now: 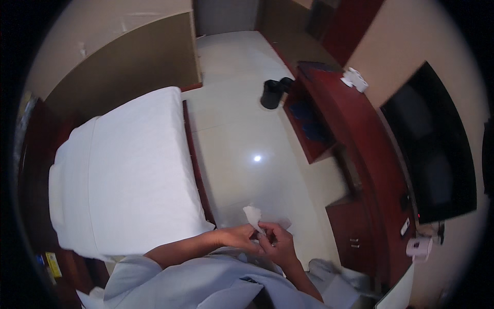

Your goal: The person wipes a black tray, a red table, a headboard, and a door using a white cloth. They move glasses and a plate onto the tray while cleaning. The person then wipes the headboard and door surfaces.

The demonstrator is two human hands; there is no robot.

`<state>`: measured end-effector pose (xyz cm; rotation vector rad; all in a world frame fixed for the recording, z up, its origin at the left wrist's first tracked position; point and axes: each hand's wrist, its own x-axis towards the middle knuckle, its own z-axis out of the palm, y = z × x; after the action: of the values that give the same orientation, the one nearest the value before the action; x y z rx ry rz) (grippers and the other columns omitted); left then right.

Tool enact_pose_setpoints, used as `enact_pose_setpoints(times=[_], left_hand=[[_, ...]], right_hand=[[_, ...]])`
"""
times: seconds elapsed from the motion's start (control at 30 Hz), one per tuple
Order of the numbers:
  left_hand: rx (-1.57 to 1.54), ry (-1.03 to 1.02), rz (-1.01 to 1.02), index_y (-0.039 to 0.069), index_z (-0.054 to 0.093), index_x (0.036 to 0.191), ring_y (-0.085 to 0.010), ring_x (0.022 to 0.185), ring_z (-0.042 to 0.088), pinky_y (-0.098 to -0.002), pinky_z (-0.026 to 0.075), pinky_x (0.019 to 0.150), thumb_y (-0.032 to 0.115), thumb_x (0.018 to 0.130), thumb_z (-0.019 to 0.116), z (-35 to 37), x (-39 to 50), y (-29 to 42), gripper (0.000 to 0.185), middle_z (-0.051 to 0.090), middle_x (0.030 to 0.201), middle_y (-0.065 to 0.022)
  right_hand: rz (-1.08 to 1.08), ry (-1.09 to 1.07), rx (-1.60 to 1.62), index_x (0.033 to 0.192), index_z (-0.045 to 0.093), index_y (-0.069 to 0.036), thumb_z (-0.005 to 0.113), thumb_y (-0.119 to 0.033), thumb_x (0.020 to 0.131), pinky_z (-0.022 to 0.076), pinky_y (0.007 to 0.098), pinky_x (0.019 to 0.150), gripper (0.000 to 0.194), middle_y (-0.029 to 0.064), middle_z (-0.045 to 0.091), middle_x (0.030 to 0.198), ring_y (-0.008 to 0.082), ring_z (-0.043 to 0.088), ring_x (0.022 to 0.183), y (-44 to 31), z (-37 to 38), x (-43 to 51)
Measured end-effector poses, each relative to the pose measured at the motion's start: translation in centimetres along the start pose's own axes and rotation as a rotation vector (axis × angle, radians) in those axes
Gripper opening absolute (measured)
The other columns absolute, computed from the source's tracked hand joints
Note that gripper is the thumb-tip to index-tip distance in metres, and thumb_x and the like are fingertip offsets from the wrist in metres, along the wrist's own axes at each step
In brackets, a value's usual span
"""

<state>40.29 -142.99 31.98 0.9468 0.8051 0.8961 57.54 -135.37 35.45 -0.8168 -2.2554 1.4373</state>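
Close before my body, my left hand [243, 236] and my right hand [277, 241] meet over the tiled floor. A crumpled white piece of thin material [253, 215], perhaps tissue or cloth, sticks up from between them, pinched at its lower end by the fingers of my right hand. My left hand's fingers are bent against the right ones and partly hidden, so what they grip cannot be told. Some translucent material [283, 223] shows faintly just beyond the hands.
A bed with a white sheet [135, 174] fills the left. Black bins [271, 94] stand on the floor by a long red-brown wooden desk [355, 116]. White items [354, 79] and a pink-white box [419, 248] are on it, below a wall-mounted television [428, 150].
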Motion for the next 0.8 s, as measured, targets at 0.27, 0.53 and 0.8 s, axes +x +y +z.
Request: enact_pose_setpoints(times=[0.27, 0.53, 0.8], left_hand=[[-0.628, 0.51, 0.131, 0.0, 0.044, 0.14, -0.0198, 0.122, 0.054, -0.035, 0.042, 0.104, 0.027, 0.102, 0.054, -5.0, 0.7, 1.6, 0.048, 0.056, 0.13, -0.0105], [-0.307, 0.62, -0.022, -0.003, 0.054, 0.131, -0.0209, 0.118, 0.051, -0.0306, 0.04, 0.1, 0.059, 0.102, 0.037, -17.3, 3.9, 7.8, 0.071, 0.054, 0.131, -0.0124], [0.0, 0.378, 0.121, -0.002, 0.049, 0.138, -0.023, 0.127, 0.047, -0.0362, 0.034, 0.11, 0.054, 0.104, 0.036, -33.6, 6.7, 14.2, 0.067, 0.054, 0.133, -0.0144]], right_hand=[[0.0, -0.269, 0.267, 0.114, 0.062, -0.004, 0.064, -0.013, 0.094, 0.0518, 0.0316, 0.076, 0.023, 0.0136, 0.067, 0.097, 0.0182, 0.064, 0.081, 2.2, 0.0, 11.4], [0.073, -0.242, 0.162, 0.102, 0.059, 0.0, 0.07, -0.014, 0.09, 0.0524, 0.0308, 0.074, 0.022, 0.01, 0.065, 0.092, 0.0171, 0.064, 0.08, 2.3, 0.7, 26.7], [0.122, -0.359, 0.253, 0.087, 0.06, -0.001, 0.074, -0.013, 0.088, 0.0496, 0.0272, 0.07, 0.018, 0.0039, 0.064, 0.085, 0.0094, 0.059, 0.076, 1.1, 0.8, 43.4]])
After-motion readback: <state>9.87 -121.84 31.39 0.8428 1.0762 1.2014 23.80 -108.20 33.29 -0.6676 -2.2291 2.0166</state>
